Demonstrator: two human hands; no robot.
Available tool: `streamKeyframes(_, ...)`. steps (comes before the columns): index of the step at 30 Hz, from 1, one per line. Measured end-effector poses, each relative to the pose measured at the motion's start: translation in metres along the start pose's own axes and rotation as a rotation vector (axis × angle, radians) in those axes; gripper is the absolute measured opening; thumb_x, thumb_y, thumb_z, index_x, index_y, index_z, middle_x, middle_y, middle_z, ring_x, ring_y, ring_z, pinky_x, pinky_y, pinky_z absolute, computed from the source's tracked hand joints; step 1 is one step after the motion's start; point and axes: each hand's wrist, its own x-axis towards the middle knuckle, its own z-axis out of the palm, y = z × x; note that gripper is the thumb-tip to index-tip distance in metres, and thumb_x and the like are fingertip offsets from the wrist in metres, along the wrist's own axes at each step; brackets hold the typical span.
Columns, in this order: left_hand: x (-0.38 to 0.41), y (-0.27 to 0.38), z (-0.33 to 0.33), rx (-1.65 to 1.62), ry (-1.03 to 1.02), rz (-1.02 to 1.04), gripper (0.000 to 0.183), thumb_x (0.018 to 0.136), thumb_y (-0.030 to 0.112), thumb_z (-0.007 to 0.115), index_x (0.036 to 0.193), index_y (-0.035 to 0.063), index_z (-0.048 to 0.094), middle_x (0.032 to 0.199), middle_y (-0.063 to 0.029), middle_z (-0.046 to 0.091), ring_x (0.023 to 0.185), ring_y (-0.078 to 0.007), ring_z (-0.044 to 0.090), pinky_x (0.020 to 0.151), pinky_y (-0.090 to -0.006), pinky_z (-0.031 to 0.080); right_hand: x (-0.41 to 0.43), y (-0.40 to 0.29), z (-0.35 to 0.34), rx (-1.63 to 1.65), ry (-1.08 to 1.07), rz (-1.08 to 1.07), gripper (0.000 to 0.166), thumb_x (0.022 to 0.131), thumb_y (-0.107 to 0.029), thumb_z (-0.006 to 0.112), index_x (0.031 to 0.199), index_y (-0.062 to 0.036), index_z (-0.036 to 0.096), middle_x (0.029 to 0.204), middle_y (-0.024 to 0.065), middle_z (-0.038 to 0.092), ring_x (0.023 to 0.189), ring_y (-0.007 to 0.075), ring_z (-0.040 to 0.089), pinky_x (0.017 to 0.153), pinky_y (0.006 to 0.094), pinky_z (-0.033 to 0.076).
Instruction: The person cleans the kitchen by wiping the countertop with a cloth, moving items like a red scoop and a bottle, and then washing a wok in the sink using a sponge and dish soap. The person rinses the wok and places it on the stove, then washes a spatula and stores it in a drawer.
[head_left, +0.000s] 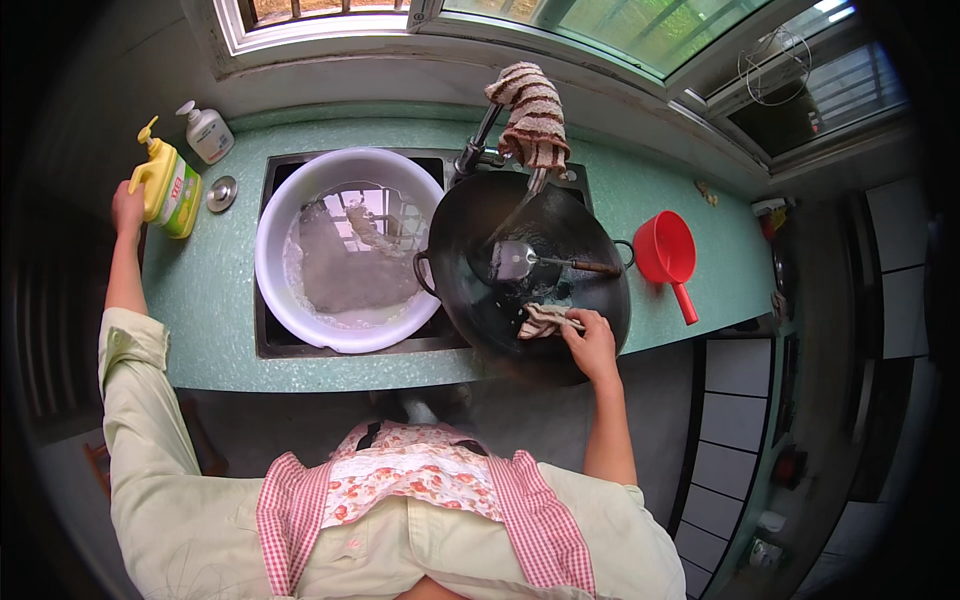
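My left hand (129, 208) grips the handle of a yellow pump bottle of dish detergent (174, 196) at the counter's left end. In my right hand (591, 341) is a brown-and-white striped cloth (543, 321), held against the near inner wall of a black wok (465, 300). A spatula (514, 261) with a wooden handle lies inside the wok, its wet blade towards the middle. The wok rests over the right part of the sink (267, 330). Beside it, a pale plastic basin (271, 247) holds cloudy water that reflects the window.
Another striped cloth (531, 112) drapes over the faucet (472, 154) behind the wok. A red plastic dipper (663, 251) stands right of the wok. A white pump bottle (210, 136) and a metal sink strainer (221, 194) are at left on the green counter (217, 315).
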Motion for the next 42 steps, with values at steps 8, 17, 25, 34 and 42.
streamKeyframes(8,-0.122,0.090,-0.140,-0.382,0.162,0.456,0.024,0.085,0.008,0.057,0.109,0.0050,0.058,0.098,-0.0070,0.062,0.089,-0.0165,0.060,0.079,-0.0279,0.047,0.022,-0.077,-0.024,0.670,-0.031,-0.139,0.017,0.083,-0.009,0.059,0.097,-0.0002,0.061,0.084,0.0047,0.064,0.077,0.0140,0.060,0.071,0.0259,0.047)
streamKeyframes(17,-0.336,0.308,-0.237,-0.178,0.139,0.874,0.035,0.065,-0.008,0.056,0.098,0.0037,0.061,0.086,-0.0127,0.061,0.081,-0.0290,0.059,0.076,-0.0337,0.048,0.082,-0.247,-0.113,1.056,-0.238,-0.830,0.025,0.087,-0.018,0.058,0.104,-0.0002,0.059,0.089,0.0065,0.064,0.080,0.0121,0.059,0.074,0.0251,0.047)
streamKeyframes(25,-0.443,0.378,-0.184,-0.310,0.096,0.896,0.020,0.065,-0.003,0.057,0.084,0.0031,0.058,0.073,-0.0096,0.057,0.070,-0.0274,0.054,0.066,-0.0339,0.045,0.087,-0.256,-0.131,0.381,-0.075,-1.164,0.048,0.086,-0.043,0.059,0.115,-0.0058,0.055,0.099,0.0136,0.064,0.091,0.0206,0.061,0.080,0.0307,0.048)
streamKeyframes(34,-0.491,0.442,-0.148,-0.572,0.137,0.850,0.018,0.065,-0.006,0.056,0.081,0.0018,0.057,0.075,-0.0105,0.058,0.074,-0.0259,0.056,0.069,-0.0325,0.046,0.097,-0.165,-0.146,0.742,-0.427,-0.961,0.048,0.087,-0.038,0.059,0.121,-0.0054,0.052,0.099,0.0098,0.062,0.095,0.0170,0.060,0.083,0.0293,0.047)
streamKeyframes(42,-0.506,0.469,-0.133,-0.440,0.213,1.048,0.026,0.058,-0.007,0.059,0.081,0.0056,0.056,0.073,-0.0102,0.058,0.073,-0.0304,0.057,0.066,-0.0373,0.047,0.098,-0.130,-0.097,1.095,-0.310,-0.927,0.052,0.082,-0.044,0.062,0.116,-0.0050,0.054,0.092,0.0108,0.065,0.085,0.0173,0.061,0.077,0.0269,0.048)
